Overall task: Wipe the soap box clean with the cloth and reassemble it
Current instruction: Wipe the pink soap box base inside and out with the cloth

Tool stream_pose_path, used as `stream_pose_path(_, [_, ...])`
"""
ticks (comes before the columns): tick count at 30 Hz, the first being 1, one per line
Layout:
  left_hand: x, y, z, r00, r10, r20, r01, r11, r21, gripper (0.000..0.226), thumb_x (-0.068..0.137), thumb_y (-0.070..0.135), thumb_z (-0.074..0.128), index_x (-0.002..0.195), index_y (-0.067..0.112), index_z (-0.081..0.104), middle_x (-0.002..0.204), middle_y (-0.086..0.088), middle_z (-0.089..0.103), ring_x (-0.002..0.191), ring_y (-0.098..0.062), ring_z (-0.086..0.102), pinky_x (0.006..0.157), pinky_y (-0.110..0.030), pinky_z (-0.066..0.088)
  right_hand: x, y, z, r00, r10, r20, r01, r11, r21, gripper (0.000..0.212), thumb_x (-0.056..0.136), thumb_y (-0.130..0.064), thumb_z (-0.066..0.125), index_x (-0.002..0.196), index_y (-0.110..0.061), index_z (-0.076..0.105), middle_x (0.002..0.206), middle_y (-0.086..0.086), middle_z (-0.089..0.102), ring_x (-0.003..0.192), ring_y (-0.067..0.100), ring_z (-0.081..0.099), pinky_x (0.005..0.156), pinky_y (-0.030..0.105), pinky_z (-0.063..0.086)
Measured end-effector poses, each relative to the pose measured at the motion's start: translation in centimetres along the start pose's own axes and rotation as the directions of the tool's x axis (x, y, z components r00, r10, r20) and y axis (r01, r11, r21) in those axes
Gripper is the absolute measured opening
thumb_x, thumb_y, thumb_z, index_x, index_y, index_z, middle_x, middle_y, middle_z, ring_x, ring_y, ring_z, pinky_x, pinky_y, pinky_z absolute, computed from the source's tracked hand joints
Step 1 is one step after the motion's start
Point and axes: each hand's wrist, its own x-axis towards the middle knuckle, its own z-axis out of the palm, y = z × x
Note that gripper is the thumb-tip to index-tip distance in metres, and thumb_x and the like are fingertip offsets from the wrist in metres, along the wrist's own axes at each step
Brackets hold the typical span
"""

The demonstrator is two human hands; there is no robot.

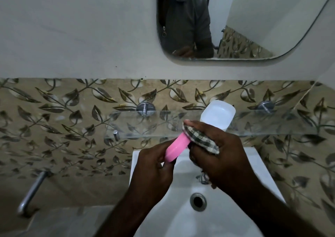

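above the white sink (pixel 181 218), the left hand (pixel 152 166) grips the pink soap box half (pixel 174 148); the right hand (pixel 217 155) pinches a checked cloth (pixel 201 140) against its far end. the translucent white half (pixel 219 113) rests on the glass shelf (pixel 145 124) beyond, against leaf-patterned tiles (pixel 63 119), below a mirror (pixel 253 19).

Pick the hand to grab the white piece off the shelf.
Probably right: the right hand is close by the white piece on the glass shelf, holding only the cloth; the left hand grips the pink piece.
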Motion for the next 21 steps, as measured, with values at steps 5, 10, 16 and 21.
stream_pose_path(5, [0.1, 0.2, -0.1, 1.0, 0.021, -0.012, -0.021, 1.0, -0.018, 0.048, 0.077, -0.007, 0.056, 0.07, 0.04, 0.046, 0.062, 0.031, 0.057, 0.055, 0.016, 0.048, 0.053, 0.0, 0.028, -1.3, -1.7, 1.0, 0.933, -0.282, 0.223, 0.353, 0.835, -0.422, 0.038, 0.086, -0.025, 0.056, 0.122, -0.024, 0.069, 0.132, 0.001, 0.065, 0.089, 0.024, 0.064, 0.074, 0.031, 0.053])
stream_pose_path(10, [0.5, 0.2, -0.1, 0.999, -0.016, -0.029, 0.016, 1.0, -0.005, 0.05, 0.083, -0.002, 0.065, 0.065, 0.041, 0.049, 0.052, 0.014, 0.04, 0.047, 0.0, 0.029, 0.045, -0.012, 0.02, 1.0, 0.0, -0.5, 0.99, -0.104, 0.093, 0.116, 0.985, -0.128, 0.046, 0.08, -0.018, 0.064, 0.125, -0.031, 0.066, 0.127, -0.013, 0.067, 0.102, 0.007, 0.065, 0.089, 0.031, 0.051])
stream_pose_path(16, [0.2, -1.1, -0.2, 1.0, -0.025, -0.017, 0.025, 0.999, -0.045, 0.007, 0.081, 0.014, 0.053, 0.076, 0.015, 0.059, 0.058, -0.002, 0.061, 0.049, -0.02, 0.056, 0.045, -0.036, 0.043, -1.0, -1.5, 1.8, 0.946, -0.223, 0.237, 0.307, 0.854, -0.42, 0.041, 0.084, -0.026, 0.061, 0.126, -0.026, 0.066, 0.135, -0.002, 0.063, 0.093, 0.021, 0.058, 0.077, 0.028, 0.046])
stream_pose_path(21, [-0.1, -0.6, -0.4, 0.999, -0.009, -0.035, 0.009, 1.0, 0.006, 0.029, 0.085, 0.005, 0.063, 0.072, 0.028, 0.051, 0.055, 0.011, 0.041, 0.05, -0.002, 0.029, 0.045, -0.019, 0.025, -0.3, 0.1, 0.8, 0.993, -0.096, 0.069, 0.1, 0.993, -0.069, 0.05, 0.08, -0.011, 0.064, 0.125, -0.032, 0.066, 0.127, -0.013, 0.066, 0.107, 0.003, 0.063, 0.091, 0.025, 0.05])
